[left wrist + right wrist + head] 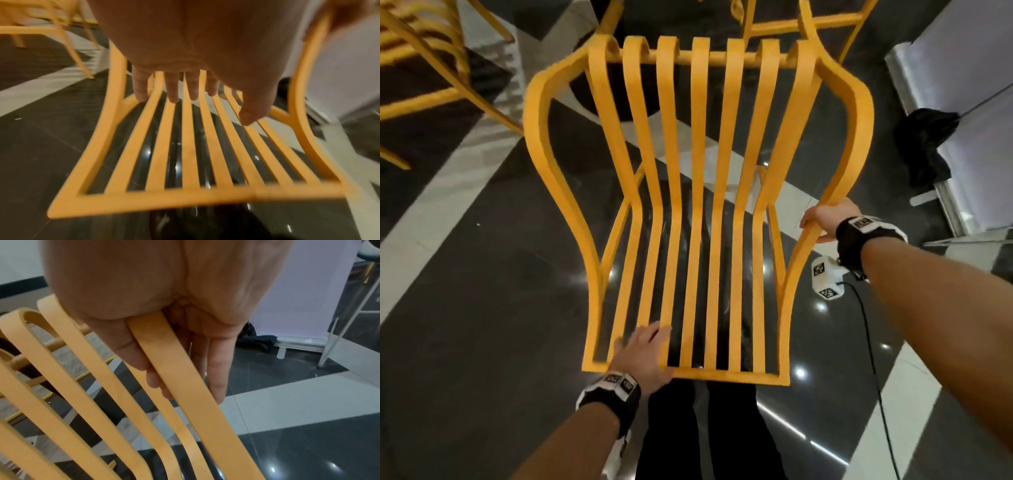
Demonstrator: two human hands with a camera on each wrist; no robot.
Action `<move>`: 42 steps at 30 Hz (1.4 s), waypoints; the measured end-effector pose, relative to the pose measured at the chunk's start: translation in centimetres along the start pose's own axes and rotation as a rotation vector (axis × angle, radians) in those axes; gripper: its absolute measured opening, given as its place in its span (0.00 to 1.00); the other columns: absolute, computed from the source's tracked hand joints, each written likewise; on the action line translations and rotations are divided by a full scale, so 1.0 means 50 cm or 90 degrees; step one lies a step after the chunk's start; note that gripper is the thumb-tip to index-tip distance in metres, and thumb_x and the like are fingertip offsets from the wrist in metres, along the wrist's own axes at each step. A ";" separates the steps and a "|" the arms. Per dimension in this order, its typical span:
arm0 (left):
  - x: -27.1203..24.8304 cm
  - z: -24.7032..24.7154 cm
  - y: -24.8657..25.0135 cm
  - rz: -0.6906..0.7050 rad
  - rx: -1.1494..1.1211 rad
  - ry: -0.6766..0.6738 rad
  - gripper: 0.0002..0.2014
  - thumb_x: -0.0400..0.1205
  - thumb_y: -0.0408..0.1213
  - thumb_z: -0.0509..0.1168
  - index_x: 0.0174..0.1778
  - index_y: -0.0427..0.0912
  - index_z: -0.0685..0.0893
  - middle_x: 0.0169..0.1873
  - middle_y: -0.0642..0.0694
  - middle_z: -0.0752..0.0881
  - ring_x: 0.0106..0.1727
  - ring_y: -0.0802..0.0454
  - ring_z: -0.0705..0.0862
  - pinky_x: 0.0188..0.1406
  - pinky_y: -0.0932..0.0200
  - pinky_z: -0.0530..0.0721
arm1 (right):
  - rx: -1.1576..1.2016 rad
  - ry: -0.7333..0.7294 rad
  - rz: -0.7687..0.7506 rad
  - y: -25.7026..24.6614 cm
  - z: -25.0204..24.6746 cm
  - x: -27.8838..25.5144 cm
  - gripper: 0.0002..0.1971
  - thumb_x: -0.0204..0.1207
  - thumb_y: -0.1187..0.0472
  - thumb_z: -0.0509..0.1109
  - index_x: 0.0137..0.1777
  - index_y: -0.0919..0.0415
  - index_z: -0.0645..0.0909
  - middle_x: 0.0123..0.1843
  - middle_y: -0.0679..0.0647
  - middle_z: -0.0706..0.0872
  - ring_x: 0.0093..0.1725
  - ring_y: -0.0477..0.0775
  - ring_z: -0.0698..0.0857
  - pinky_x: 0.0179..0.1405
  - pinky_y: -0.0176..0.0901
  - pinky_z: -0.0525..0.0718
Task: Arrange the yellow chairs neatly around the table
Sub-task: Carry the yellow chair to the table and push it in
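Note:
A yellow slatted chair [700,102] fills the head view, its back's top rail nearest me and its seat pointing away toward a dark rounded table edge [599,102]. My left hand [650,339] lies with straight, spread fingers over the left slats just above the top rail. In the left wrist view the left hand [185,97] is flat and open over the chair [189,146]. My right hand [822,219] grips the chair's right side band. The right wrist view shows that hand [179,381] with thumb on one side and fingers on the other of the band [195,410].
Another yellow chair [424,68] stands at the far left and a third chair [825,20] at the top right. A black bundle [928,147] lies by a white banner stand [962,102] on the right. A cable [869,342] hangs from my right wrist. The floor is glossy dark and white tile.

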State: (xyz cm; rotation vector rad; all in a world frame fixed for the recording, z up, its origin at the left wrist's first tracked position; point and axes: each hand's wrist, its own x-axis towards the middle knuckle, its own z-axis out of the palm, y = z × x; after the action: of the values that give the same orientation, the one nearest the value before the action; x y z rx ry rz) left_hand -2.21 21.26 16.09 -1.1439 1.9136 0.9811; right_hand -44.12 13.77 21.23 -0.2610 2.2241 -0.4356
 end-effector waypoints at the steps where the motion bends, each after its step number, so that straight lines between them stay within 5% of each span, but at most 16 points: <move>1: 0.004 0.027 0.006 0.018 0.042 -0.046 0.46 0.75 0.60 0.64 0.85 0.60 0.45 0.87 0.52 0.43 0.87 0.43 0.43 0.79 0.25 0.46 | -0.009 0.001 -0.004 -0.013 -0.011 0.008 0.28 0.53 0.64 0.80 0.58 0.66 0.85 0.42 0.61 0.93 0.31 0.58 0.93 0.26 0.50 0.91; 4: 0.020 0.082 0.021 0.036 0.141 -0.093 0.53 0.74 0.58 0.69 0.84 0.60 0.36 0.85 0.50 0.32 0.85 0.38 0.33 0.75 0.20 0.38 | -0.055 0.002 -0.023 -0.056 -0.036 0.018 0.23 0.53 0.62 0.78 0.51 0.65 0.89 0.43 0.59 0.94 0.35 0.60 0.93 0.30 0.52 0.93; 9: 0.075 0.091 -0.008 -0.033 0.145 -0.027 0.60 0.74 0.41 0.74 0.80 0.57 0.25 0.84 0.46 0.27 0.79 0.35 0.24 0.74 0.17 0.38 | -0.079 0.007 -0.034 -0.096 -0.060 0.030 0.18 0.55 0.61 0.76 0.47 0.63 0.92 0.42 0.59 0.94 0.35 0.60 0.94 0.34 0.53 0.94; 13: 0.086 0.065 -0.042 -0.062 0.150 -0.037 0.59 0.76 0.28 0.69 0.78 0.62 0.23 0.82 0.48 0.25 0.82 0.28 0.30 0.74 0.15 0.43 | -0.055 0.010 -0.028 -0.102 -0.068 0.037 0.16 0.56 0.61 0.73 0.44 0.65 0.93 0.41 0.61 0.94 0.37 0.63 0.94 0.43 0.57 0.94; 16: 0.076 0.060 -0.032 -0.060 0.150 -0.018 0.55 0.79 0.25 0.62 0.77 0.62 0.21 0.87 0.48 0.37 0.83 0.23 0.38 0.74 0.14 0.45 | -0.020 0.007 -0.019 -0.092 -0.074 0.045 0.13 0.61 0.63 0.70 0.42 0.67 0.91 0.43 0.62 0.94 0.42 0.64 0.94 0.49 0.58 0.93; 20: 0.079 0.060 -0.029 -0.087 0.169 -0.011 0.57 0.79 0.27 0.64 0.76 0.61 0.18 0.78 0.37 0.71 0.82 0.21 0.49 0.70 0.11 0.38 | 0.026 0.013 -0.018 -0.088 -0.084 0.053 0.09 0.64 0.63 0.70 0.42 0.66 0.88 0.45 0.63 0.94 0.43 0.64 0.94 0.49 0.59 0.92; 24: 0.064 0.025 -0.012 -0.094 0.136 -0.024 0.62 0.77 0.25 0.67 0.73 0.62 0.16 0.72 0.34 0.79 0.83 0.23 0.49 0.70 0.12 0.35 | -0.034 0.076 -0.067 -0.083 -0.084 0.035 0.27 0.69 0.48 0.74 0.65 0.62 0.80 0.59 0.63 0.90 0.54 0.66 0.90 0.55 0.60 0.90; 26: 0.048 -0.004 0.009 -0.092 0.131 -0.019 0.61 0.77 0.26 0.68 0.75 0.61 0.17 0.74 0.32 0.77 0.82 0.23 0.51 0.70 0.12 0.37 | -0.140 0.105 -0.102 -0.045 -0.071 -0.010 0.42 0.70 0.44 0.75 0.82 0.58 0.64 0.74 0.63 0.79 0.70 0.69 0.81 0.67 0.61 0.82; 28: 0.030 -0.028 0.033 -0.093 0.111 -0.026 0.61 0.78 0.30 0.69 0.74 0.62 0.17 0.76 0.30 0.74 0.82 0.21 0.50 0.70 0.12 0.35 | -0.195 0.060 -0.129 0.019 -0.050 -0.078 0.49 0.73 0.47 0.76 0.87 0.55 0.50 0.84 0.62 0.66 0.79 0.68 0.71 0.74 0.59 0.74; 31: -0.002 -0.081 0.077 -0.071 0.111 -0.021 0.65 0.75 0.31 0.73 0.75 0.62 0.17 0.76 0.33 0.74 0.81 0.19 0.52 0.69 0.12 0.37 | -0.376 -0.155 -0.120 0.135 -0.011 -0.173 0.51 0.68 0.46 0.77 0.87 0.48 0.50 0.87 0.59 0.57 0.83 0.66 0.63 0.80 0.61 0.69; 34: -0.038 -0.153 0.123 -0.053 0.138 0.021 0.62 0.74 0.30 0.74 0.82 0.57 0.27 0.83 0.40 0.61 0.79 0.20 0.58 0.71 0.12 0.42 | -0.690 -0.302 -0.123 0.219 0.000 -0.234 0.58 0.59 0.34 0.76 0.86 0.40 0.47 0.89 0.55 0.45 0.87 0.67 0.41 0.81 0.76 0.54; 36: -0.056 -0.192 0.144 -0.061 0.144 0.018 0.63 0.71 0.28 0.76 0.83 0.59 0.32 0.87 0.43 0.45 0.78 0.21 0.60 0.72 0.14 0.43 | -0.718 -0.255 -0.135 0.230 -0.017 -0.250 0.55 0.61 0.38 0.78 0.84 0.33 0.47 0.89 0.50 0.41 0.86 0.66 0.32 0.75 0.84 0.58; 38: -0.069 -0.210 0.160 -0.058 0.140 0.003 0.63 0.70 0.26 0.77 0.83 0.60 0.34 0.86 0.46 0.32 0.79 0.21 0.59 0.73 0.15 0.43 | -0.708 -0.201 -0.138 0.221 -0.041 -0.250 0.48 0.71 0.47 0.76 0.82 0.29 0.47 0.89 0.50 0.40 0.86 0.67 0.33 0.74 0.83 0.64; 42: -0.088 -0.208 0.140 -0.023 0.161 0.043 0.52 0.78 0.32 0.70 0.84 0.59 0.38 0.87 0.46 0.36 0.82 0.29 0.57 0.78 0.22 0.49 | -0.791 -0.212 -0.153 0.215 -0.042 -0.240 0.39 0.83 0.58 0.64 0.81 0.24 0.47 0.89 0.48 0.39 0.84 0.74 0.32 0.73 0.79 0.67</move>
State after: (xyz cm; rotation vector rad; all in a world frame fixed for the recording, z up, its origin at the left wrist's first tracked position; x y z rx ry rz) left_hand -8.78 16.26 26.51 -1.0700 1.9972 0.6660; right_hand -38.61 28.03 26.68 -1.1427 1.8499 0.8744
